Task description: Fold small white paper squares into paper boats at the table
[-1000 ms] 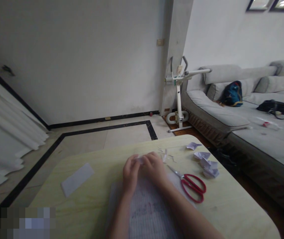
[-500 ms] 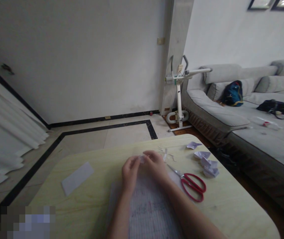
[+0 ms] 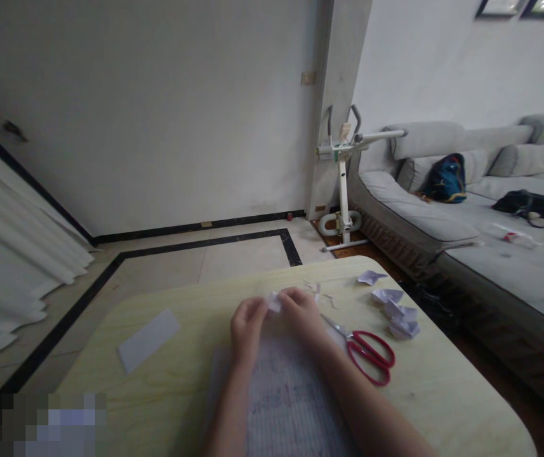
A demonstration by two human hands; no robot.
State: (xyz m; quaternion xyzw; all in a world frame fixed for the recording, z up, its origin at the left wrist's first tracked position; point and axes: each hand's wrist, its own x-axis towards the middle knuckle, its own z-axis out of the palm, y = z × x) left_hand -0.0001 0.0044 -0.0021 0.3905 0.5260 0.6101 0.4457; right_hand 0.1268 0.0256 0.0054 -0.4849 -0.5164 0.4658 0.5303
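Observation:
A small folded piece of white paper is pinched between both hands above the far end of a lined, written-on sheet. My left hand grips its left side, and my right hand holds the right side with closed fingers. Red-handled scissors lie just right of my right wrist, tips pointing toward the hand. Thin paper scraps are scattered beyond my right hand. Several folded paper shapes sit along the table's right side.
A white paper rectangle lies on the left of the pale wooden table. Past the table's right edge stands a grey sofa with a blue bag. White exercise equipment stands near the wall.
My hands have drawn slightly apart, and more of the folded paper shows between the fingertips. The scissors, scraps and folded shapes have stayed in place.

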